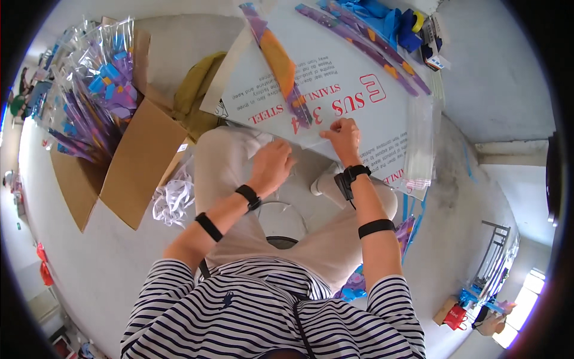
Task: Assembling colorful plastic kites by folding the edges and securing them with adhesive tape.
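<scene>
Clear plastic bag [281,140]: a thin, see-through sleeve lies at the near edge of the white printed board [359,78], directly ahead of the person at 12 o'clock, just above the knees. The left hand [272,164] is closed over the bag's left end, fingers curled down onto it; whether they pinch the film or only press it cannot be told. The right hand [342,134] pinches the bag's right edge between thumb and fingertips, at 1 o'clock from the left hand. Both hands are close together on the same sleeve.

Step in hand, as judged: the sleeve's mouth is being parted or flattened for filling. A purple-and-orange strip [281,66] lies on the board at 12 o'clock, its lower end touching or just beside the bag. More purple strips [365,42] lie at 1 o'clock, and a stack of clear sleeves [421,140] at 2 o'clock from the right hand.

A cardboard box [128,158] holding filled packets [95,90] stands at 10 o'clock, well apart. Crumpled clear film [173,197] lies on the floor at 9 o'clock.

Next move, as judged: one hand must keep the mouth open while the other frees itself to take the nearest strip. The film is slippery and light; the hold must stay firm.
</scene>
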{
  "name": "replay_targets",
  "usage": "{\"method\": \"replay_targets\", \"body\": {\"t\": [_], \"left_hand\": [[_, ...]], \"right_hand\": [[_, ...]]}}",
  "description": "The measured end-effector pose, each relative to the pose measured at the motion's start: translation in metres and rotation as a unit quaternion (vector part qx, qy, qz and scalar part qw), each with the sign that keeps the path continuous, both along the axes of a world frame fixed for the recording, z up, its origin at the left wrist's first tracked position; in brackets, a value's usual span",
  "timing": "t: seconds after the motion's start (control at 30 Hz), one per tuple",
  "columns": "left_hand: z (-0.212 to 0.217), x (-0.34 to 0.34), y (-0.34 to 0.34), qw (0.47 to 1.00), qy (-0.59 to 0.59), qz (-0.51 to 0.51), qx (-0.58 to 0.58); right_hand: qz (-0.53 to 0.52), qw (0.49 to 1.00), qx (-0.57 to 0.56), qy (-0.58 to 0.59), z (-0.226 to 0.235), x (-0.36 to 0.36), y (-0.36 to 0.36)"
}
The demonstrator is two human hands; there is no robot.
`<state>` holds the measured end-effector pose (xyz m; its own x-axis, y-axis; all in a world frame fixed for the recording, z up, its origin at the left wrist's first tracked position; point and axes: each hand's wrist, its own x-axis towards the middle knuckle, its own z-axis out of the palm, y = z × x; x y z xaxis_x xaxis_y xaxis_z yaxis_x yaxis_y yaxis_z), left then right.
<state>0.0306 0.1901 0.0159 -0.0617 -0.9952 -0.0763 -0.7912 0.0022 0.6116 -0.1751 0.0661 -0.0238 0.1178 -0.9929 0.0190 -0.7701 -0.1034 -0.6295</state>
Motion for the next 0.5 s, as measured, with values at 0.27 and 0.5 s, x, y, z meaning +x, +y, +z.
{"method": "replay_targets", "body": {"t": [0.27,0.5], "left_hand": [[-0.041,-0.028,-0.014,0.696,0.622,0.261,0.248],[0.019,-0.050,0.059,0.694,0.597,0.103,0.389]], "right_hand": [[-0.138,0.974,0.121,-0.131,0.027,-0.018,0.046],[-0.142,0.765,0.320,-0.540,0.036,-0.031,0.151]]}}
